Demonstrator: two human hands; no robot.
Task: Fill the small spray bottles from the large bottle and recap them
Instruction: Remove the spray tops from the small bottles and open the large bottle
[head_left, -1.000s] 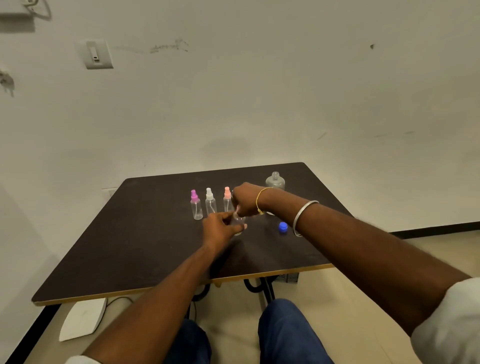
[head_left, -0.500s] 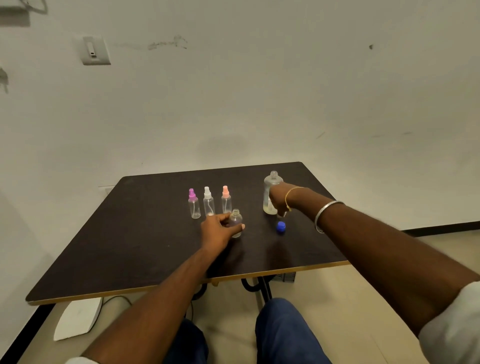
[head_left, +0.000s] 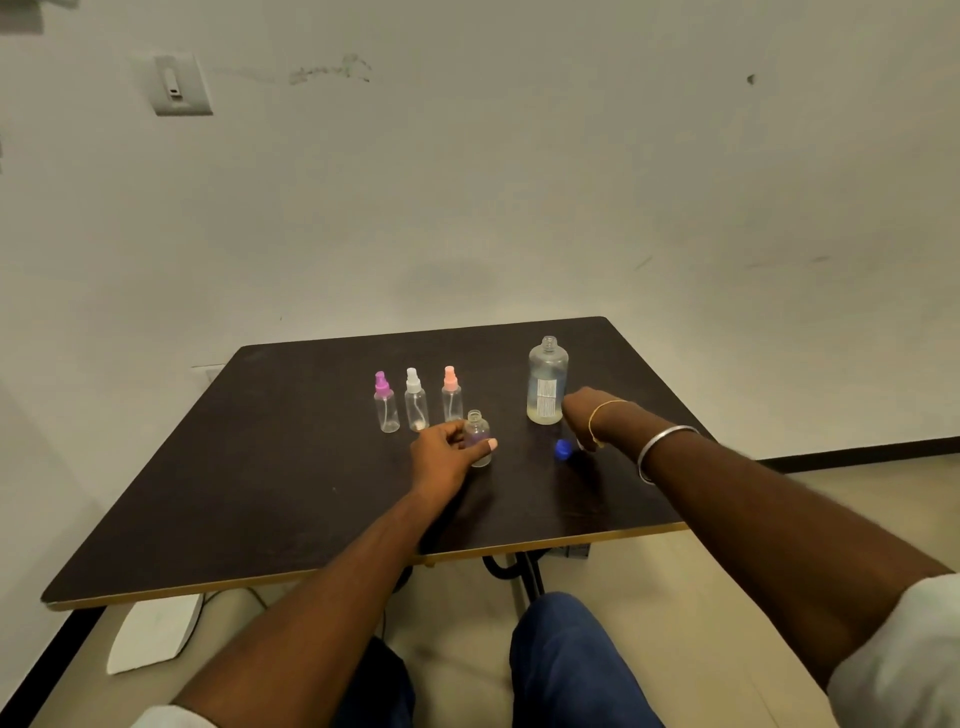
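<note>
On the dark table (head_left: 260, 493) my left hand (head_left: 444, 457) grips a small clear bottle (head_left: 478, 431) that stands upright with no cap. Behind it is a row of three capped spray bottles: purple (head_left: 385, 402), white (head_left: 415, 400) and pink (head_left: 451, 395). The large clear bottle (head_left: 546, 384) stands open at the right, with liquid low in it. My right hand (head_left: 584, 415) is down beside its base, fingers curled around a small pale spray cap (head_left: 580, 445) that is mostly hidden. A blue cap (head_left: 562, 449) lies on the table just left of that hand.
The table's near edge runs above my knees, which are in blue trousers (head_left: 566, 660). A white flat object (head_left: 156, 639) lies on the floor at the lower left. A plain wall with a switch (head_left: 179, 85) stands behind the table.
My right hand left the small bottle and swung right and down to the large bottle's base. The small bottle's neck is now bare. My left hand kept its hold.
</note>
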